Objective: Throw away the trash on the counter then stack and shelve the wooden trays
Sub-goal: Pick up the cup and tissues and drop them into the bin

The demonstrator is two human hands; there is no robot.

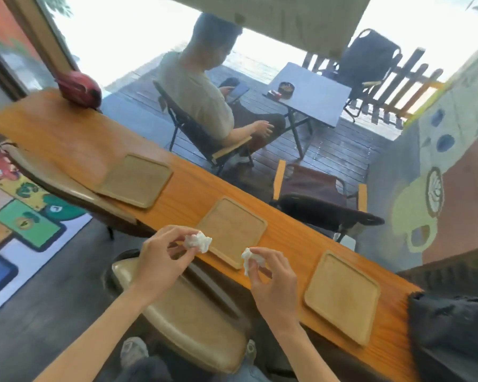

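Three square wooden trays lie spaced along the orange wooden counter [66, 133]: a left tray [135, 180], a middle tray [233, 230] and a right tray [342, 297]. All three look bare. My left hand [160, 260] pinches a crumpled white tissue [198, 241] just left of the middle tray. My right hand [271, 274] holds a second crumpled white tissue [249, 259] over the counter's near edge, between the middle and right trays.
Beige chairs [188, 323] stand under the counter's near side. A red helmet-like object [79, 89] sits at the counter's far left end, and a dark bag [453, 323] at its right end. Beyond the window a person sits by a small table [315, 95].
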